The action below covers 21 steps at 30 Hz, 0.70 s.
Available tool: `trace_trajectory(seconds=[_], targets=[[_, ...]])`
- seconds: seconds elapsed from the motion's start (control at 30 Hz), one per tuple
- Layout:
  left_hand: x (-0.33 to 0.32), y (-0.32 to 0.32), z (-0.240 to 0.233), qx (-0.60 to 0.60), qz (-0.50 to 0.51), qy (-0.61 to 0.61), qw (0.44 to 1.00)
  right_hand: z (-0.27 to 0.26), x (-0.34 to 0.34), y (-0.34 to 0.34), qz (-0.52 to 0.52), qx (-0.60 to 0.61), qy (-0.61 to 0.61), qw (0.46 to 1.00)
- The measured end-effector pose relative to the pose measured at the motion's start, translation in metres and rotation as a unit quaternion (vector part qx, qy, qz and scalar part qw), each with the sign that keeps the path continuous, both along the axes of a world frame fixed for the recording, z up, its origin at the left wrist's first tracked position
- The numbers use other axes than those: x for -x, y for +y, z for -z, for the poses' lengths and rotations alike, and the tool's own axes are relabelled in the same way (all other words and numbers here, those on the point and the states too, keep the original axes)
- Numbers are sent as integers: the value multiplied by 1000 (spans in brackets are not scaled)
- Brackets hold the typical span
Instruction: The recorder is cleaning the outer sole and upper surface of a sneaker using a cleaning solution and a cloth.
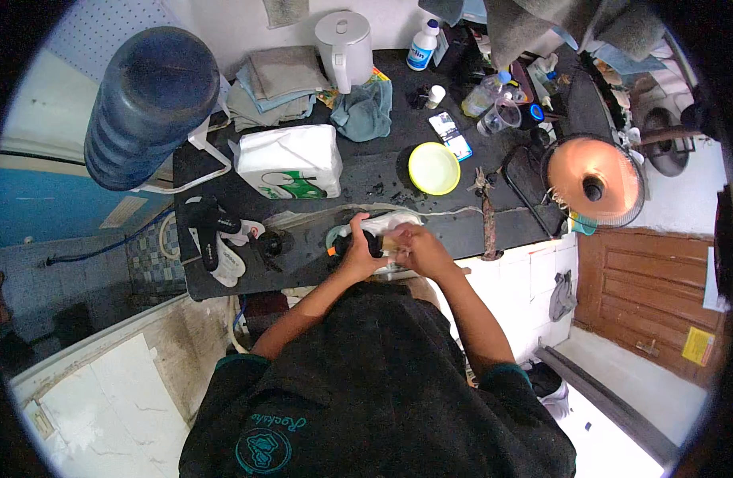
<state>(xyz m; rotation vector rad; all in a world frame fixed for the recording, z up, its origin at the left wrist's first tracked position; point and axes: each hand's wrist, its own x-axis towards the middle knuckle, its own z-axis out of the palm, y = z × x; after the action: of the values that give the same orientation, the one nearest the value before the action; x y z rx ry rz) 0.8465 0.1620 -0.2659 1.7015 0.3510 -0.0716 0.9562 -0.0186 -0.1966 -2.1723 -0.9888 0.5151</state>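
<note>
In front of my body a shoe (396, 222) with a white side, a dark opening and a small orange tab lies at the near edge of the black table (366, 170). My left hand (360, 254) grips it, thumb and fingers spread around the dark part. Over its right part, my right hand (423, 250) is blurred by motion, with fingers curled around a small tan object (392, 242), perhaps a brush; its shape is mostly hidden. Beyond the shoe is a lime-rimmed bowl (434, 169) of pale liquid.
Insoles (227, 263) and dark laces (269, 246) lie at left. Behind stand a tissue pack (291, 164), folded cloths (279, 77), a white kettle (343, 45) and a bottle (423, 46). A phone (450, 136), pliers (481, 179), a fan (593, 179) and a large water jug (151, 107) flank the table.
</note>
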Motion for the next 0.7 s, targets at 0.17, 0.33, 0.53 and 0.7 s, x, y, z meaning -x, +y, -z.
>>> trace_trajectory(seconds=[0.17,0.33,0.53,0.7], targets=[[-2,0,-5,-8,-6,-11,1000,4,-1,-16,122,-46,-59,990],[-1,2,3,-29,2,-26,999,17,4,-27,28,3,-37,999],[-1,1,4,-28,22,-12,999,19,-19,-6,78,25,-94,992],[1,5,5,-16,21,-6,1000,5,-31,10,106,-57,-130,984]])
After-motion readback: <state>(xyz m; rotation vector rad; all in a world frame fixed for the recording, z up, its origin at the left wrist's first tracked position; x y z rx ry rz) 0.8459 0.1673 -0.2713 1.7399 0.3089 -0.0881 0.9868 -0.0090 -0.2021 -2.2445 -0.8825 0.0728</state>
